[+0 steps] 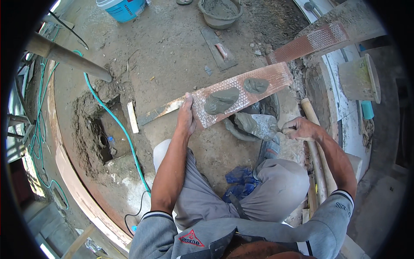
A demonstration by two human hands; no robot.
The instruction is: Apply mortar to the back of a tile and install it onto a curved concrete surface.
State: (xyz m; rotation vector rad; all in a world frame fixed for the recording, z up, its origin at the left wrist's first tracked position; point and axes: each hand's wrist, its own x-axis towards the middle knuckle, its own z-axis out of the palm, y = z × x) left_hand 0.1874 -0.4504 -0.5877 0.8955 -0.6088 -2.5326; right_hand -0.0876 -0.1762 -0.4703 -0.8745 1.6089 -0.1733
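Note:
My left hand grips the near left end of a long reddish-brown tile, its dimpled back facing up. Two lumps of grey mortar sit on that face, a larger one toward my hand and a smaller one toward the far end. In my right hand, closed around its handle, is a trowel carrying wet mortar on its blade. The trowel is over a dark mortar tub, just below the tile, which partly hides the tub.
Another tile lies at the far right. A plastering float, a mortar basin and a blue bucket are ahead. Left are a green hose, a pole and a dug hole. Wooden poles lie right.

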